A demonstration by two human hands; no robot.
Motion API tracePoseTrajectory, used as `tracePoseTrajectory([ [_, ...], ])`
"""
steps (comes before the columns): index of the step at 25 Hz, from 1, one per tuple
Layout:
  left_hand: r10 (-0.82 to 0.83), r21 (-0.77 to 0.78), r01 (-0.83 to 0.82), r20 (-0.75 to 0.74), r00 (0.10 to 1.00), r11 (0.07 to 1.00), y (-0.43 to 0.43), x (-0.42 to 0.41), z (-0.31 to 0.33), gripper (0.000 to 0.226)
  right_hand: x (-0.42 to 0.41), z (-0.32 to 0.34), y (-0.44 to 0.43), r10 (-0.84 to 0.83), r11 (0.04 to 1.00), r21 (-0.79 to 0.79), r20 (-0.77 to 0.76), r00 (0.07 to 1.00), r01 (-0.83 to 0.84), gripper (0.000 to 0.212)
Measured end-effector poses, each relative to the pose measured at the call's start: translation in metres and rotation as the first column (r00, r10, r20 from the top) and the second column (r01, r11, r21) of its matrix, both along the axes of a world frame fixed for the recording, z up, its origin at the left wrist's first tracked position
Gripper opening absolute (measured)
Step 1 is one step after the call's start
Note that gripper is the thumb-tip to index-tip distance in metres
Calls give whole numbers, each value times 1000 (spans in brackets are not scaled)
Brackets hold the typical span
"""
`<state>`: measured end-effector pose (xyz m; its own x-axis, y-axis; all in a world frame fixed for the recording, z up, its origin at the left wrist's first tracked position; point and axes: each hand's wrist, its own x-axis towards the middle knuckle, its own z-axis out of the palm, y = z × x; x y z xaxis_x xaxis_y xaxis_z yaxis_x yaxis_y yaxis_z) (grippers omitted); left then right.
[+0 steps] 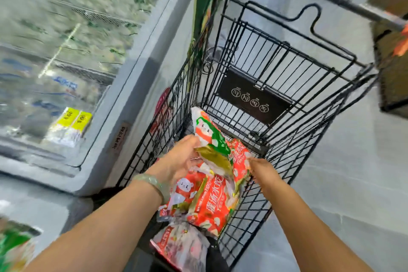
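While the left hand (183, 158) grips the green bag (210, 137) by its near end, the bag points toward the far wall of the cart (254, 95), over the red bags (216, 205); the right hand (263, 172) is just beside, its grip unclear.

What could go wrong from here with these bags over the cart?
The left hand grips the green bag only at one side, so it might slip and drop onto the red bags. The red bags lean on the cart's wire wall, so a corner could perhaps catch in the bars.
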<state>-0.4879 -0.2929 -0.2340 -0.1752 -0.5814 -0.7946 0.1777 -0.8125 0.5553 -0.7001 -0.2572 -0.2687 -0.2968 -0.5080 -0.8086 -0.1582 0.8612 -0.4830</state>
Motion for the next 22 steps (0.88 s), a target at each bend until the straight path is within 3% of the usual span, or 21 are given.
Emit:
tracePoseTrajectory([
  [5,213,-10,-216,-117,970,976,68,10,61,16,2,57,43,-36,994,104,180,983,17,56],
  [9,289,-68,-308,-197,937,949,127,11,105,17,12,110,76,5,997,76,322,947,-31,66],
  [13,312,-121,-344,-222,924,931,177,28,143,31,4,67,76,231,971,-125,247,941,-206,105],
  [15,311,-145,-341,-197,930,929,204,40,161,44,17,61,75,240,968,-125,214,947,-217,115],
  [20,467,-106,-485,-155,871,868,269,73,174,31,80,132,108,336,919,-294,229,914,-264,95],
  [22,587,-93,-609,-186,788,788,292,90,165,44,116,169,130,410,886,-337,250,877,-318,69],
])
